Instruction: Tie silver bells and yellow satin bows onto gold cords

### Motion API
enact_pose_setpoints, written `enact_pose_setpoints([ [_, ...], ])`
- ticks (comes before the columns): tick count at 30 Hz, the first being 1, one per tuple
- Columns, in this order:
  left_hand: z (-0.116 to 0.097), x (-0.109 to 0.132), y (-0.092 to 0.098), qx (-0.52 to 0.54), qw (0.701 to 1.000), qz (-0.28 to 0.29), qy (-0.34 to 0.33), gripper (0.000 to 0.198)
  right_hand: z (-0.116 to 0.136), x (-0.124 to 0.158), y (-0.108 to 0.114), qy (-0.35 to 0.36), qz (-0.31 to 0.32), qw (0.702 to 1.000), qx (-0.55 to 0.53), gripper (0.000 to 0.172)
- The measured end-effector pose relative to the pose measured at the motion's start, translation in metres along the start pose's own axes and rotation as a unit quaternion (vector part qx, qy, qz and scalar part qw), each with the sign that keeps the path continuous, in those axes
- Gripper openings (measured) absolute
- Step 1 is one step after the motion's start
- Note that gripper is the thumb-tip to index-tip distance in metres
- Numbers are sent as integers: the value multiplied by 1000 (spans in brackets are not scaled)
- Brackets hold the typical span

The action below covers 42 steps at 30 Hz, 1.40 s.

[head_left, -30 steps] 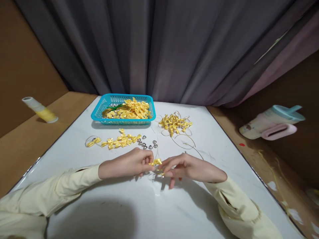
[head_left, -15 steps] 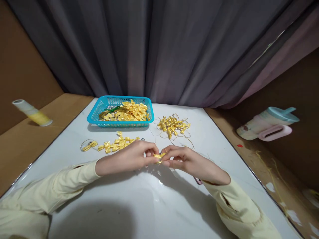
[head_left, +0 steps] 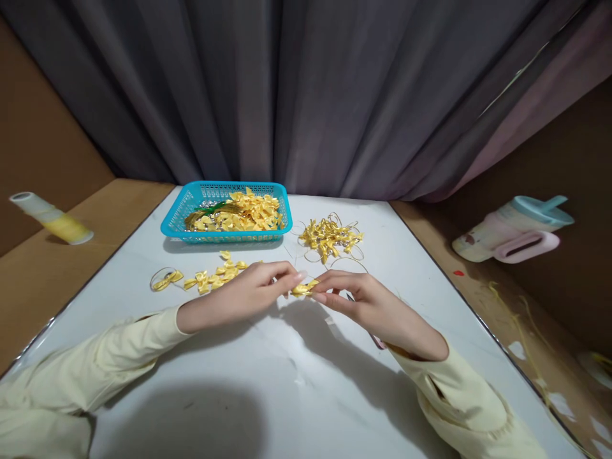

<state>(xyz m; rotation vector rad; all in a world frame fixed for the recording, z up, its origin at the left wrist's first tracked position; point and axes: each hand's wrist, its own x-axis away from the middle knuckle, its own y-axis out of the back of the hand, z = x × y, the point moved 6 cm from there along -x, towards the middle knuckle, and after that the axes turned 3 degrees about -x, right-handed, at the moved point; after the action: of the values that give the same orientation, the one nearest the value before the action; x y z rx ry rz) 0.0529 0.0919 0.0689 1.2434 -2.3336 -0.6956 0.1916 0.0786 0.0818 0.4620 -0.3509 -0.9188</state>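
Head view: right hand point(head_left: 366, 294) at centre right of the frame has its thumb and index fingertips brought together on the right end of one yellow bow point(head_left: 302, 290); no gap shows in that pinch. Left hand point(head_left: 261, 287) is at centre, its thumb tip beside the bow's left end, fingers curled; whether it also grips the bow or a thread cannot be told. Bow is at the middle of the frame, between the two hands, above the white table point(head_left: 268, 395). Appearance: small, glossy, ribbon-like, bright yellow, lying roughly sideways; its finer detail is too small to read. Counts, moving outward: one tool with a pinkish end point(head_left: 379, 342), partly hidden by the right hand; one cluster of loose bows point(head_left: 210, 278) left of centre, overlapping, not countable; one looped bow point(head_left: 166, 279) at that cluster's left end, with a thin ring around it; one pile of wired bows point(head_left: 329, 236) right of centre, tangled, not countable. One blue basket point(head_left: 224, 238), above and left of centre, contains many yellow bows, silver pieces and one green-tied bundle of strands. One yellow spool point(head_left: 55, 220) leans at far left; one tumbler point(head_left: 507, 233) with a pink handle is at right; one red piece point(head_left: 458, 273) lies below it.
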Motion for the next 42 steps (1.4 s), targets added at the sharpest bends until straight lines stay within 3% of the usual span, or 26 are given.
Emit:
enact_pose_setpoints([
  [11, -7, 2, -13, -65, 991, -44, -106, 32, 3, 3, 1, 4, -15, 1000, -4, 20],
  [16, -13, 5, -14, -90, 984, -37, -149, 31, 5, 5, 2, 24, -35, 999, 6, 18],
  [20, -10, 2, -13, -55, 992, 13, -109, 35, 10, 7, 2, 21, -24, 999, -4, 18],
  [25, -1, -2, -18, 57, 990, 127, -12, 42, 6, 6, 2, -34, 23, 997, -60, 18],
  [28, 2, -4, -18, 99, 984, 149, 10, 40, 2, 4, 4, -43, 22, 995, -89, 19],
  [36, 15, -14, -14, 184, 980, 78, 19, 31, 3, 3, 4, -1, -17, 999, -49, 18],
  [42, 18, -14, -9, 120, 992, 14, 20, 31, 1, 5, 5, -13, -37, 999, -36, 19],
])
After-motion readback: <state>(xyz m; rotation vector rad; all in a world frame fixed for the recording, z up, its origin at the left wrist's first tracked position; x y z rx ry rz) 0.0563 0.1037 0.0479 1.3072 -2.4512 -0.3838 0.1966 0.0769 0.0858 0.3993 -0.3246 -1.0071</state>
